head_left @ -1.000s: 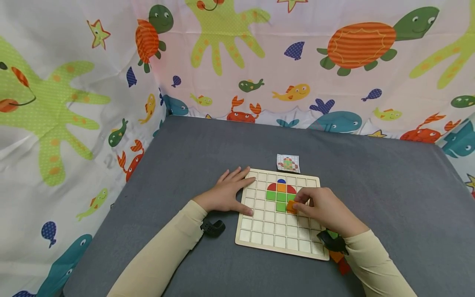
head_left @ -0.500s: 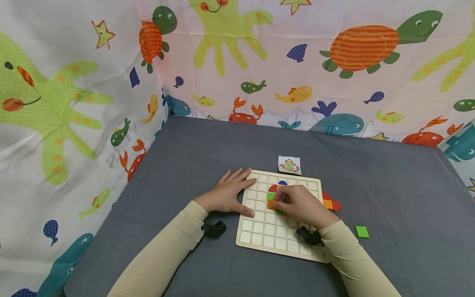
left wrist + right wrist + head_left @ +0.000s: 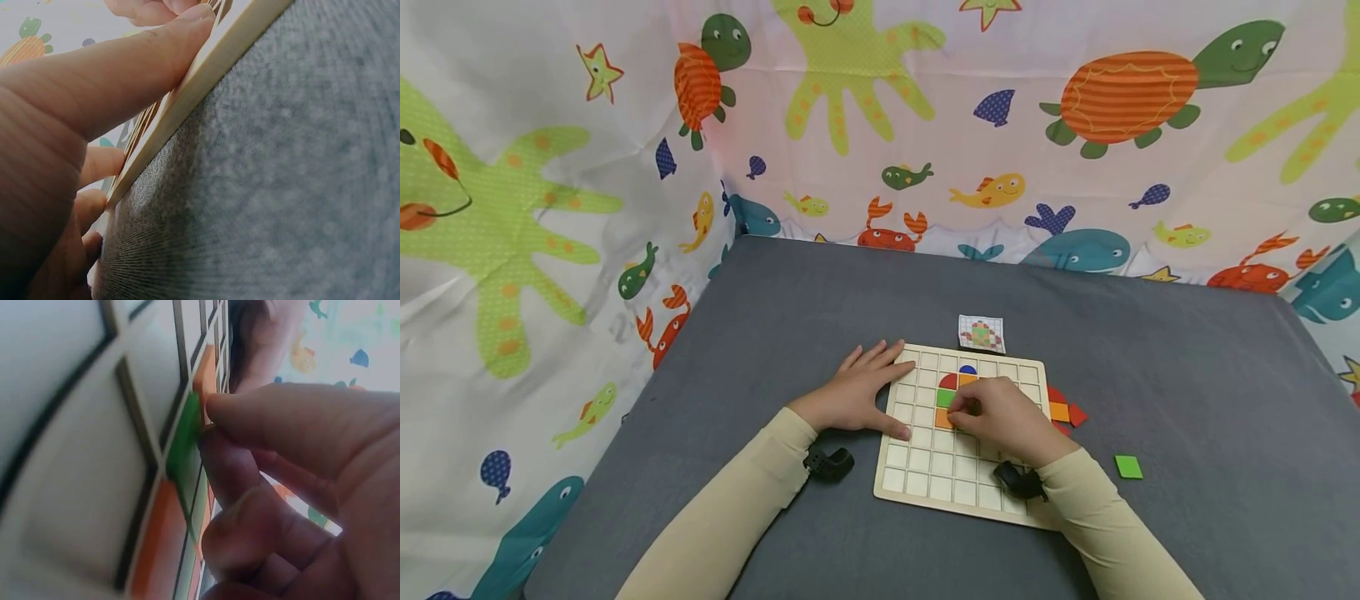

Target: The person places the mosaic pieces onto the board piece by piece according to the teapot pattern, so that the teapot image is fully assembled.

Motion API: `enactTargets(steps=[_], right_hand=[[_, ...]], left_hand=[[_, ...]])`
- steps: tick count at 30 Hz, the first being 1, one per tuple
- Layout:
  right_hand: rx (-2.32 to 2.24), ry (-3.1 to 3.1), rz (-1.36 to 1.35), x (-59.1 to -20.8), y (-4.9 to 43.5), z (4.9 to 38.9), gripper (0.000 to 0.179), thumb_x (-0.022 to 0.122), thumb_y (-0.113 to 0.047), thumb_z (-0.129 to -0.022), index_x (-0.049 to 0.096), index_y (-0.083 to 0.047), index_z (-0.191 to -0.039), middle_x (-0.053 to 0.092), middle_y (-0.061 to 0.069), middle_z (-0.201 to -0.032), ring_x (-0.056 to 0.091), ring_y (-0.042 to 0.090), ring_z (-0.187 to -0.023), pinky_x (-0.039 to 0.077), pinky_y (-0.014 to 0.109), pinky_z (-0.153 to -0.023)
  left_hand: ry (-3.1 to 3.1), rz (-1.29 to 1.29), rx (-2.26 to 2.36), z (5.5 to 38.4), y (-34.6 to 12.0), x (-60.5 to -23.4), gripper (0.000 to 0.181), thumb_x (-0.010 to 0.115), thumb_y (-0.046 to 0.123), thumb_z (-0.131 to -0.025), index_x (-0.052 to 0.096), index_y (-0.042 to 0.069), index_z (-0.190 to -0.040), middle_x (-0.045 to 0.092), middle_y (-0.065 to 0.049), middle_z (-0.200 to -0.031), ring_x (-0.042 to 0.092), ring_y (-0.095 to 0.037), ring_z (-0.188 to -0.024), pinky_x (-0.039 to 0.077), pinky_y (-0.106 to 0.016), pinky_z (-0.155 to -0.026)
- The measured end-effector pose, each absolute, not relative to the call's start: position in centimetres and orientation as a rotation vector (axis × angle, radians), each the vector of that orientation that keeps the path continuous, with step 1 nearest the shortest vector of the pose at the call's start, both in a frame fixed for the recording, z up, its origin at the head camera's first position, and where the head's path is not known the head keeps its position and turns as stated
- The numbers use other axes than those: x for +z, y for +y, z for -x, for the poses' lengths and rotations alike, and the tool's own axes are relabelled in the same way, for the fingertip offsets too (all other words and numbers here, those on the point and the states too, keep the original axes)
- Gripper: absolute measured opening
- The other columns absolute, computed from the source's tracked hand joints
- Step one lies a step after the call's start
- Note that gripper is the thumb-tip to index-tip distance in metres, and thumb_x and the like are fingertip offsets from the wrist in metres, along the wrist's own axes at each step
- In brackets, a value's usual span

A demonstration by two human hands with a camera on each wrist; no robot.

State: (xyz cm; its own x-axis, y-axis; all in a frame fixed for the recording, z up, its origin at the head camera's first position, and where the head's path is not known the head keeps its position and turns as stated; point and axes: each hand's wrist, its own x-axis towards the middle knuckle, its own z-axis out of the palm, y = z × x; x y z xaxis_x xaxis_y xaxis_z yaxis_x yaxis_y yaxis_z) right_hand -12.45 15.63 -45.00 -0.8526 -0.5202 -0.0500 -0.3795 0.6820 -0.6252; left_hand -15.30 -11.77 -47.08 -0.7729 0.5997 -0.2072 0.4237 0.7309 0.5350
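An orange tile point(image 3: 943, 418) lies in a cell near the middle of the wooden board point(image 3: 917, 479), directly below a green square point(image 3: 946, 398). The right hand point(image 3: 1003, 417) is at its right side, fingers bent, with the thumb and index fingertip drawn close together against or just beside the tile. Whether the tips pinch it or merely touch it, I cannot tell. In the right wrist view, a green piece point(image 3: 183, 434) sits next to that tile, and a second orange piece point(image 3: 153, 550) lies beyond the green one, each in its own cell.

Higher in the pattern are a red rounded piece point(image 3: 948, 381), an orange square point(image 3: 967, 380) partly covered by the right hand, and a blue half-round point(image 3: 967, 369) at the top.

The left hand point(image 3: 861, 392) holds nothing – its fingers are spread and straight at the left edge of the board, the thumb lying over the wooden rim.

A small picture card point(image 3: 981, 334) lies just beyond the far edge. Against the right edge are a loose orange square point(image 3: 1059, 412) and a few red pieces point(image 3: 1078, 415); a loose green square point(image 3: 1128, 467) lies apart on the grey tabletop point(image 3: 1195, 375). Behind hangs a cloth point(image 3: 985, 83) printed with sea animals.
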Motion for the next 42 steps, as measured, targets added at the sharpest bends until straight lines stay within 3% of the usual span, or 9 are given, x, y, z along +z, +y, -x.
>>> enactTargets(steps=[12, 18, 25, 42], right_hand=[[-0.893, 2.769, 0.527, -43.8, 22.1, 12.7, 0.006, 0.076, -0.018, -0.098, 0.081, -0.016, -0.096, 0.070, -0.006, -0.084, 0.056, 0.012, -0.071, 0.049, 0.029, -0.061], [-0.869, 2.797, 0.360, -43.2, 25.6, 12.4, 0.013, 0.077, -0.018, -0.097, 0.081, -0.008, -0.105, 0.072, 0.001, -0.089, 0.058, 0.015, -0.070, 0.050, 0.029, -0.058], [-0.821, 2.797, 0.356, -43.5, 27.3, 12.2, 0.024, 0.081, -0.019, -0.094, 0.080, -0.003, -0.112, 0.071, 0.003, -0.095, 0.059, 0.015, -0.072, 0.051, 0.029, -0.060], [-0.741, 2.793, 0.321, -44.3, 29.2, 10.2, 0.017, 0.081, -0.018, -0.094, 0.077, -0.007, -0.106, 0.072, -0.002, -0.091, 0.058, 0.014, -0.072, 0.050, 0.028, -0.063]], left_hand=[[2.569, -0.801, 0.668, 15.3, -11.9, -47.2, 0.112, 0.083, 0.067, -0.081, 0.027, 0.027, -0.169, 0.001, 0.002, -0.178, -0.006, -0.023, -0.164, -0.008, -0.051, -0.129], [2.573, -0.805, 0.669, 15.3, -11.9, -47.1, 0.112, 0.083, 0.067, -0.080, 0.027, 0.026, -0.169, 0.002, 0.002, -0.178, -0.005, -0.023, -0.164, -0.008, -0.052, -0.129], [2.574, -0.799, 0.643, 15.4, -11.9, -47.3, 0.113, 0.082, 0.068, -0.080, 0.025, 0.028, -0.169, 0.000, 0.003, -0.178, -0.006, -0.021, -0.164, -0.009, -0.050, -0.129], [2.579, -0.818, 0.659, 15.4, -11.9, -47.4, 0.111, 0.083, 0.066, -0.081, 0.027, 0.026, -0.169, 0.000, 0.001, -0.178, -0.006, -0.024, -0.164, -0.008, -0.053, -0.129]])
